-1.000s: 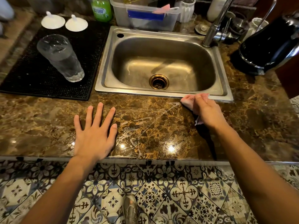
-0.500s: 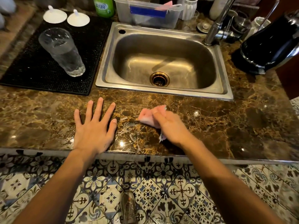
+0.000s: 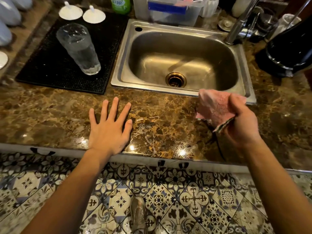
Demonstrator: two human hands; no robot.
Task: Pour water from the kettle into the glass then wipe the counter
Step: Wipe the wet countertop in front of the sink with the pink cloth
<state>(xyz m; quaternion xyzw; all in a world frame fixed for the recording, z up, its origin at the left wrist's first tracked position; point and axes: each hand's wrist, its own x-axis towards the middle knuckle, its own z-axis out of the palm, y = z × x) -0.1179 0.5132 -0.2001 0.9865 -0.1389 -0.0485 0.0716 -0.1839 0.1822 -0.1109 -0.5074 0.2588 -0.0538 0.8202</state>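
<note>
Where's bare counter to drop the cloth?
Free: the strip between left hand and right hand, in front of the sink; also right of the sink, below the kettle. Crowded: behind the sink, and the mat holding the glass.

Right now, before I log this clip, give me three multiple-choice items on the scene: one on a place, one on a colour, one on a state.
1. Where does the clear ribbed drinking glass stand?
A. on the black mesh mat
B. in the steel sink
C. on the tiled floor

2. What colour is the crumpled cloth in the right hand?
A. blue
B. pink
C. white

3. What is the state of the left hand?
A. closed round the glass
B. gripping the cloth
C. flat and open on the brown marble counter

Answers: 1 A, its base sits on the mat left of the sink; 2 B, its folds show pink; 3 C, the fingers lie spread.
</note>
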